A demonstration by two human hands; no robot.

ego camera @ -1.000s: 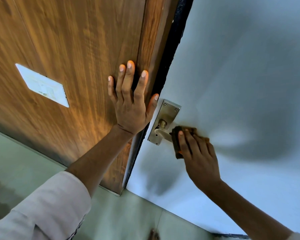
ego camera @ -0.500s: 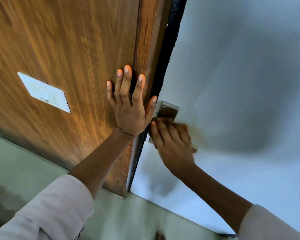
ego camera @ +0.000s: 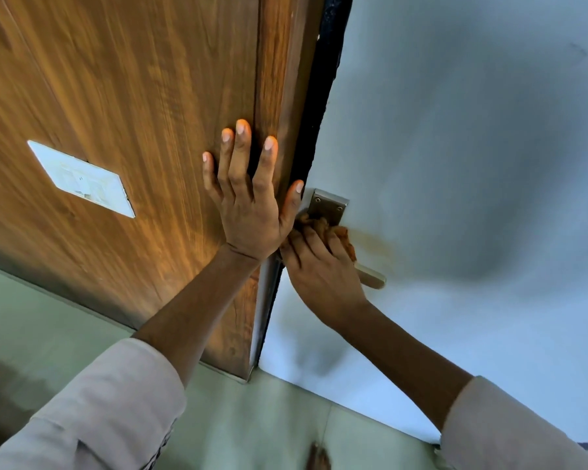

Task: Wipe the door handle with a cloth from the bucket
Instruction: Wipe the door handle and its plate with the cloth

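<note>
You see soft, even daylight; broad grey shadows fall on the white door (ego camera: 455, 147) right of the handle (ego camera: 370, 278). Wood grain left of it smears with motion blur; edges bow.

bare white door (ego camera: 455, 147) right of handle (ego camera: 374, 279); left hand (ego camera: 252, 215) crowding its left

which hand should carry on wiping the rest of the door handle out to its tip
The right hand. It already presses the brown cloth on the door handle, just short of the bare tip. The left hand lies flat on the wooden panel, holding nothing.
</note>
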